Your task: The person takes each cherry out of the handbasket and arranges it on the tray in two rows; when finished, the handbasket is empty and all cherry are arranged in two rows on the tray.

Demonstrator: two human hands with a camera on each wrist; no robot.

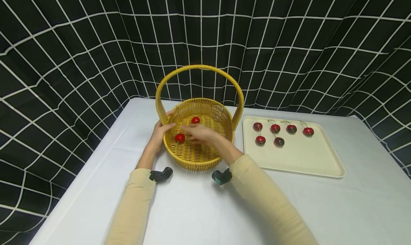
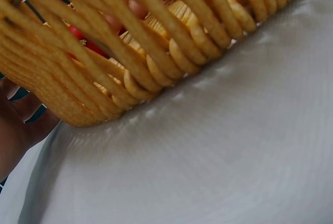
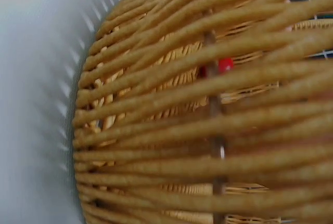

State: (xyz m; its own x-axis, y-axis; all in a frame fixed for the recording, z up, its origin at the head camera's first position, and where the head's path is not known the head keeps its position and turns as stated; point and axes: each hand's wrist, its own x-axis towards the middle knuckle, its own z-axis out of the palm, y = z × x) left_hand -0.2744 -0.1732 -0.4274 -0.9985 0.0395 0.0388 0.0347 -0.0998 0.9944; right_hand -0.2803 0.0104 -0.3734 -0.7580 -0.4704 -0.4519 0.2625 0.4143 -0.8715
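A round yellow wicker basket (image 1: 192, 164) with a tall arched handle stands on the table. My left hand (image 1: 157, 134) grips its left rim, thumb over the inside and fingers along the outside; in the left wrist view part of this hand (image 2: 18, 125) shows beside the weave. My right hand (image 1: 202, 133) reaches into the basket with fingers extended leftward, low over the woven bottom. Two bright red, cherry-like fruits lie inside: one red fruit (image 1: 180, 138) left of the right fingers, another red fruit (image 1: 195, 120) behind them. The weave (image 3: 171, 99) mostly hides the right hand in its wrist view.
Right of the basket lies a cream rectangular tray (image 1: 298, 161). Several stemmed dark red cherries (image 1: 308, 131) sit toward its back and left. White cloth (image 1: 192, 209) covers the table; a black curtain with white grid lines (image 1: 205, 34) hangs behind and at both sides.
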